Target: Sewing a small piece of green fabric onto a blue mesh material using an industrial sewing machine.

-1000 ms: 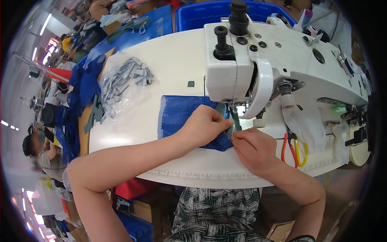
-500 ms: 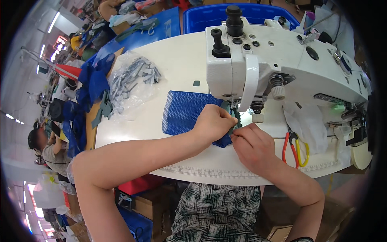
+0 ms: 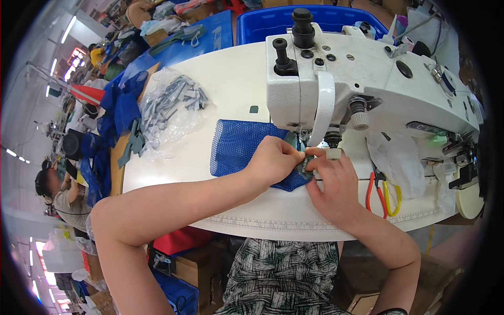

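Note:
A blue mesh fabric piece (image 3: 236, 149) lies flat on the sewing table, its right end under the needle area (image 3: 300, 137) of a white sewing machine (image 3: 362, 65). Along that end runs a dark green strip (image 3: 303, 169) with pale ridged marks. My left hand (image 3: 273, 160) rests on the mesh, thumb and forefinger pinched at the strip just in front of the needle. My right hand (image 3: 335, 189) is closed around the strip's right side, thumb below and fingers above. The exact edge between my fingertips is partly hidden.
Snips with red and yellow handles (image 3: 383, 194) lie right of my right hand. A clear bag of grey-green strips (image 3: 178, 100) sits at the left, and a small green scrap (image 3: 254, 109) behind the mesh. A blue bin (image 3: 257, 23) stands beyond the table.
My right hand has moved slightly up toward the needle, its fingers now spread higher along the strip. The left hand has barely shifted and keeps its pinch.

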A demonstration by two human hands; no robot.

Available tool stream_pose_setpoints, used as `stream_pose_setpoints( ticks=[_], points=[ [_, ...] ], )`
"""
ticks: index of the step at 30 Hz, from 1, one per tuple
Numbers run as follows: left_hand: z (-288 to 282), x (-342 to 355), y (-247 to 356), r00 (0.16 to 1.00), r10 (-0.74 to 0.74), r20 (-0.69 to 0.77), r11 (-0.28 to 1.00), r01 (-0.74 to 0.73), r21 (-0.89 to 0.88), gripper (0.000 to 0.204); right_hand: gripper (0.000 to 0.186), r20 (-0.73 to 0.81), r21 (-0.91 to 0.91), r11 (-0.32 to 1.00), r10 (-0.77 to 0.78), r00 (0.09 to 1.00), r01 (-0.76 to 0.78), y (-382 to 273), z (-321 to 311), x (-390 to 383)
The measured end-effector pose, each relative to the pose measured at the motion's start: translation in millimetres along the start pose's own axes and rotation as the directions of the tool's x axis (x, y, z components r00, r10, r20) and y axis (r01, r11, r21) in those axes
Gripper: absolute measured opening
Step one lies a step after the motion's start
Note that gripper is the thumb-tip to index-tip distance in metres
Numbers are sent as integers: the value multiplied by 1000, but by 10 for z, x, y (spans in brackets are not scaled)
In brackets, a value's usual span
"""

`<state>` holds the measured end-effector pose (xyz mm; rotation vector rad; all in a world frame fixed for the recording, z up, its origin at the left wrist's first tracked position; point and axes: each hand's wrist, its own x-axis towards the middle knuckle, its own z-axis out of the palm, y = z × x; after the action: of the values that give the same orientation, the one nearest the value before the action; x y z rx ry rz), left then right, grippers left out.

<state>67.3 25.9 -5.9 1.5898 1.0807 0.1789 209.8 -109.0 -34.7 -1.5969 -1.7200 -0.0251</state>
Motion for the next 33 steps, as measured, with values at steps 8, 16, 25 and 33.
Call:
stream_pose_setpoints(
  ticks=[8, 16, 25, 33],
  points=[
    [40, -88, 59, 998, -49, -27, 999, 49, 21, 26, 32, 5, 54, 998, 38, 999, -38, -8, -26, 5],
    [16, -16, -21, 996, -11, 88, 991, 0, 131, 24, 58, 189, -46, 998, 58, 980, -50, -3, -30, 12],
    [-100, -397, 91, 805, 581, 119, 591, -518, 618, 13, 46, 258, -72, 997, 24, 966, -6, 36, -100, 5],
    [-185, -160, -334, 526, 841, 129, 381, -744, 549, 18, 28, 200, -39, 995, -86, 976, 96, 42, -96, -20]
  ],
)
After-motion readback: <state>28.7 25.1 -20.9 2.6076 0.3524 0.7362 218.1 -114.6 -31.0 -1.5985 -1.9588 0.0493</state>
